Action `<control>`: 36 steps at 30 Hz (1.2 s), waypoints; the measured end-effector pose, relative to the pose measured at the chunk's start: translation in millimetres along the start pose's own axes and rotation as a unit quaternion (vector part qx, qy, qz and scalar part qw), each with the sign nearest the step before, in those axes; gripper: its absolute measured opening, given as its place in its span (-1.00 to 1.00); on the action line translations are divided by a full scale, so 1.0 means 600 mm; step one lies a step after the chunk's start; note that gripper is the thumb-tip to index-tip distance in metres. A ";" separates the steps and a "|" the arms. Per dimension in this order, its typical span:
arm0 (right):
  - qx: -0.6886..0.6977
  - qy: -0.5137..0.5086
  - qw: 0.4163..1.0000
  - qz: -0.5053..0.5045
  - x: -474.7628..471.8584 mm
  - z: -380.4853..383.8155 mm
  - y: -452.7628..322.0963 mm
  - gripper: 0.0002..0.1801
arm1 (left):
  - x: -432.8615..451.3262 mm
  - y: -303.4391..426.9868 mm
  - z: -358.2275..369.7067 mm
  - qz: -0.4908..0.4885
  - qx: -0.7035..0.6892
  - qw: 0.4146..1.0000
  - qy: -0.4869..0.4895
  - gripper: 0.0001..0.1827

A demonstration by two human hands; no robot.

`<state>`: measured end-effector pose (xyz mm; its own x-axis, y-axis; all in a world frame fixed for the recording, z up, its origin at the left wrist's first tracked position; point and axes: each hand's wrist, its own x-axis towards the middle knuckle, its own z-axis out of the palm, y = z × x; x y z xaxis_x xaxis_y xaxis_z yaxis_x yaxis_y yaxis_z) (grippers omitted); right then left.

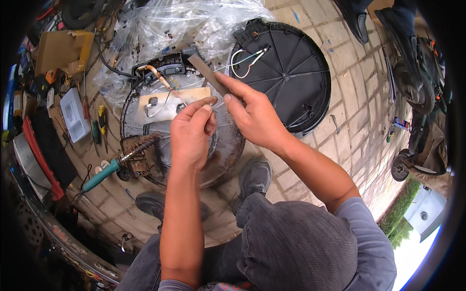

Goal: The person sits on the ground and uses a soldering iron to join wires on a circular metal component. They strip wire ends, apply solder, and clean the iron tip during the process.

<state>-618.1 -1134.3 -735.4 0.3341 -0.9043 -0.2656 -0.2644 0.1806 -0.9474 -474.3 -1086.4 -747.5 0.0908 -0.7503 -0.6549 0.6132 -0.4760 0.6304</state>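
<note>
My left hand (pixel 191 131) pinches thumb and fingers together over a round, dirty metal motor housing (pixel 229 160). A thin red-and-white wire (pixel 179 96) runs from a worn cable (pixel 159 76) into its grip; the fingers hide the wire's end. Just to the right, my right hand (pixel 251 111) holds a flat metal strip (pixel 207 74) like a file or blade, tilted up to the left. Beneath the hands, a stained pale sheet (pixel 193 94) lies across the housing, with small dark parts and a grey wire on it.
A black round ribbed cover (pixel 305 83) with loose wires lies at right. A teal-handled soldering iron (pixel 103 174) leans on a rusty stand (pixel 138 165). Screwdrivers (pixel 96 132), a plastic tray (pixel 75 114) and a cardboard box (pixel 62 51) are at left. Clear plastic sheeting (pixel 174 25) lies behind; another person's shoes (pixel 358 27) stand at upper right.
</note>
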 end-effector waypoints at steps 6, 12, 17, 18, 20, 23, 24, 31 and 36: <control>-0.022 -0.017 1.000 -0.012 -0.002 0.008 0.017 -0.56 | 0.007 -0.007 -0.006 -0.011 -0.028 0.999 -0.013 -0.76; -0.024 -0.001 0.998 -0.064 -0.020 0.011 0.017 -0.54 | 0.001 0.007 0.000 -0.017 -0.047 0.999 -0.011 -0.78; -0.019 -0.002 1.000 0.004 0.020 0.003 0.010 -0.54 | 0.002 0.003 -0.008 -0.015 -0.027 0.999 -0.045 -0.72; -0.004 -0.007 1.000 0.022 0.022 -0.003 0.002 -0.54 | 0.003 0.006 -0.005 -0.008 -0.060 0.997 -0.038 -0.71; 0.023 -0.005 0.999 0.040 0.013 -0.008 0.003 -0.53 | 0.001 0.012 -0.002 -0.008 -0.049 0.998 -0.036 -0.70; 0.061 -0.017 0.996 0.055 -0.008 -0.008 0.002 -0.51 | -0.003 0.009 -0.002 0.005 -0.023 1.000 -0.016 -0.68; 0.058 -0.014 0.998 0.036 -0.014 -0.008 0.005 -0.51 | -0.003 0.008 0.005 0.013 -0.020 1.000 -0.006 -0.68; -0.013 0.048 0.999 -0.016 0.000 -0.028 0.014 -0.48 | -0.007 0.003 -0.001 0.018 0.072 0.997 0.006 -0.59; 0.083 0.133 0.986 0.066 0.033 -0.086 0.026 -0.28 | -0.057 0.025 0.036 0.263 0.611 0.742 0.079 -0.45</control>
<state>-662.5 -1169.4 -746.4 0.0529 -0.9341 -0.3530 -0.1308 0.3439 -0.9298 -485.1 -1077.6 -706.6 0.2162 -0.9625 -0.1641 -0.7008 -0.2699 0.6603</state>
